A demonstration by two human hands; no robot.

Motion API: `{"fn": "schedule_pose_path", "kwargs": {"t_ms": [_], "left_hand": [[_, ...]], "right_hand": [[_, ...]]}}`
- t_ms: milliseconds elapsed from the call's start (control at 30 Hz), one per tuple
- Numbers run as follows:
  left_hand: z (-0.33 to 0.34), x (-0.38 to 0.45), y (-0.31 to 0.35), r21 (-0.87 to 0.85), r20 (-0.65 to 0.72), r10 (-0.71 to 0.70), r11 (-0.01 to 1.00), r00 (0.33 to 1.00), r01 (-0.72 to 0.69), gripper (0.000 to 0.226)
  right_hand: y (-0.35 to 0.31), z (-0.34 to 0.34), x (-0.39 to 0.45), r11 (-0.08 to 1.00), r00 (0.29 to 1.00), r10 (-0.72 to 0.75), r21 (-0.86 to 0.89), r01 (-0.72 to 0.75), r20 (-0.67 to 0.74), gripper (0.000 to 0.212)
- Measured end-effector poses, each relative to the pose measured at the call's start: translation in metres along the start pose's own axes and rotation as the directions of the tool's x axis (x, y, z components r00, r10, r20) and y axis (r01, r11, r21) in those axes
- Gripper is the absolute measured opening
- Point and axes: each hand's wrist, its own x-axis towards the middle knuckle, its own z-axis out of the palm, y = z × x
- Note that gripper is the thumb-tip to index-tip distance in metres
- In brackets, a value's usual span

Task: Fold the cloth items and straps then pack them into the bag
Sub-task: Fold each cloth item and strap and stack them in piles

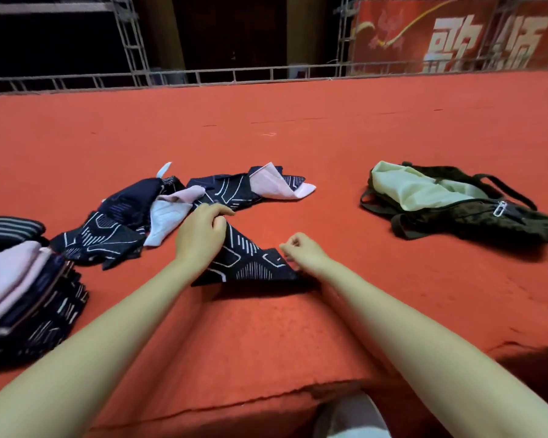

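Left hand (203, 230) is gripping the top corner of the dark patterned cloth (247, 263), fingers curled round the fabric. Right hand (301, 251) is pinching the cloth's right corner, fingertips pressed together on the edge. Cloth is lying between both hands on the red desk (298, 137), half-folded into a triangle. Unfolded pile (178, 203) is sitting just beyond the left fingers; folded stack (29, 289) is well left of them. Bag (456, 203) is lying open, well right of the right fingers, pale lining showing. Judgement: folding step is underway. To do it well: keep both corners taut, line up edges, lay the fold flat, smooth it before letting go, then add to stack.
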Motion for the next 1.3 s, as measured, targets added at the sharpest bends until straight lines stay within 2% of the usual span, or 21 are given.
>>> {"fn": "schedule_pose_path", "kwargs": {"t_ms": [33,100,133,200,267,333,400,467,567,700,767,867,967,1033,1133,1200,1300], "left_hand": [[-0.004,-0.004,-0.005,0.013,0.043,-0.015,1.000,0.999,0.015,0.034],[-0.011,-0.013,-0.018,0.048,0.151,-0.054,0.998,0.987,0.047,0.035],[-0.015,-0.019,-0.025,0.067,0.200,-0.068,0.996,0.977,0.056,0.036],[-0.023,-0.033,-0.039,0.111,0.265,-0.082,0.992,0.961,0.054,0.037],[-0.029,-0.049,-0.049,0.172,0.252,-0.100,0.983,0.963,0.057,0.035],[-0.032,-0.064,-0.053,0.257,0.177,-0.120,0.964,0.977,0.072,0.031],[-0.031,-0.077,-0.054,0.314,0.135,-0.104,0.948,0.985,0.057,0.031],[-0.027,-0.086,-0.051,0.310,0.164,-0.075,0.951,0.984,0.021,0.032],[-0.013,-0.095,-0.042,0.256,0.234,-0.056,0.967,0.971,-0.006,0.033],[0.007,-0.099,-0.028,0.163,0.272,-0.040,0.987,0.962,-0.005,0.035],[0.017,-0.100,-0.025,0.124,0.285,-0.042,0.992,0.957,0.007,0.033],[0.031,-0.104,-0.026,0.145,0.275,-0.036,0.989,0.961,-0.005,0.030],[0.037,-0.102,-0.027,0.131,0.212,-0.056,0.991,0.976,0.028,0.025],[0.037,-0.099,-0.028,0.078,0.219,-0.089,0.994,0.972,0.074,0.023],[0.038,-0.097,-0.032,-0.023,0.178,-0.108,0.993,0.978,0.114,0.021],[0.037,-0.096,-0.036,-0.150,0.105,-0.132,0.978,0.986,0.147,0.025],[0.033,-0.093,-0.036,-0.409,0.083,-0.300,0.859,0.950,0.307,0.029]], "right_hand": [[0.003,0.009,-0.007,0.984,0.999,-0.029,-0.177,0.031,0.015,0.028],[0.003,0.026,-0.021,0.864,0.997,-0.066,-0.499,0.071,0.027,0.065],[0.001,0.032,-0.026,0.818,0.997,-0.076,-0.571,0.065,0.006,0.074],[-0.004,0.039,-0.033,0.814,0.997,-0.045,-0.581,-0.002,-0.066,0.072],[-0.007,0.039,-0.034,0.865,0.996,-0.005,-0.500,-0.042,-0.092,0.046],[-0.008,0.033,-0.037,0.922,0.996,-0.026,-0.388,-0.009,-0.085,0.018],[-0.004,0.028,-0.038,0.974,0.993,-0.044,-0.225,0.018,-0.113,0.016],[0.000,0.021,-0.039,0.999,0.986,-0.031,0.006,0.032,-0.166,0.011],[0.004,0.007,-0.041,0.939,0.987,0.101,0.341,-0.054,-0.122,0.009],[0.005,-0.002,-0.047,0.865,0.973,0.221,0.474,-0.165,-0.066,0.018],[0.002,0.000,-0.051,0.846,0.980,0.190,0.516,-0.131,-0.064,0.015],[-0.003,0.012,-0.064,0.831,0.999,0.003,0.556,0.025,-0.049,0.003],[-0.001,0.036,-0.072,0.756,0.983,-0.155,0.627,0.185,-0.102,0.016],[0.000,0.050,-0.070,0.797,0.952,-0.239,0.520,0.306,-0.194,0.021],[0.003,0.060,-0.064,0.880,0.891,-0.398,0.183,0.438,-0.220,0.021],[0.009,0.065,-0.061,0.868,0.856,-0.493,-0.016,0.497,-0.156,0.029],[0.010,0.070,-0.064,0.846,0.872,-0.489,-0.246,0.473,-0.002,0.036]]}}
